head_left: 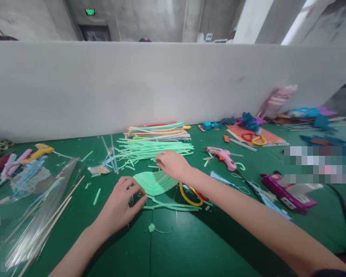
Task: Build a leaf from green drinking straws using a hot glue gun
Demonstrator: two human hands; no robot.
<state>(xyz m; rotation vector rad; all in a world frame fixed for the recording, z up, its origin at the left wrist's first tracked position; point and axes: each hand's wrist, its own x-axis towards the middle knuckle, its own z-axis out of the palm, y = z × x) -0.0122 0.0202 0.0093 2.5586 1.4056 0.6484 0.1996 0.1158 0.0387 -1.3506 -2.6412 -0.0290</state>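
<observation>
On the green table (190, 246), right in front of me, lies a pale green fan-shaped piece (155, 182) made of strips stuck side by side, flat on the surface. My left hand (121, 203) sits at its near-left edge, fingers curled down w/ fingertips pinching at the corner of the piece; it's mostly closed, gripping just that edge. My right hand (173, 164) rests at the far-right edge of the piece, fingers bent and pressing down on loose green strips there; can't tell if it actually grips one.

Just below the piece lie a few long green strips (173, 207), and a thin wire ring (164, 225) w/ a small green blob on it. Beside my right wrist is a yellow loop (187, 196), touching the strips. Behind the piece, a spread of loose green straws (150, 151), and further back a neat stack of mixed-colour straws (158, 130) near the grey partition wall (161, 84).

Right side: a pink glue gun (223, 157), a purple glue gun (285, 192) w/ black cord, red-and-yellow scissors (253, 138) on an orange sheet. Left side: a yellow glue gun (39, 151), a clear plastic bag (37, 204) w/ wooden sticks, a small bag of beads (98, 169).
</observation>
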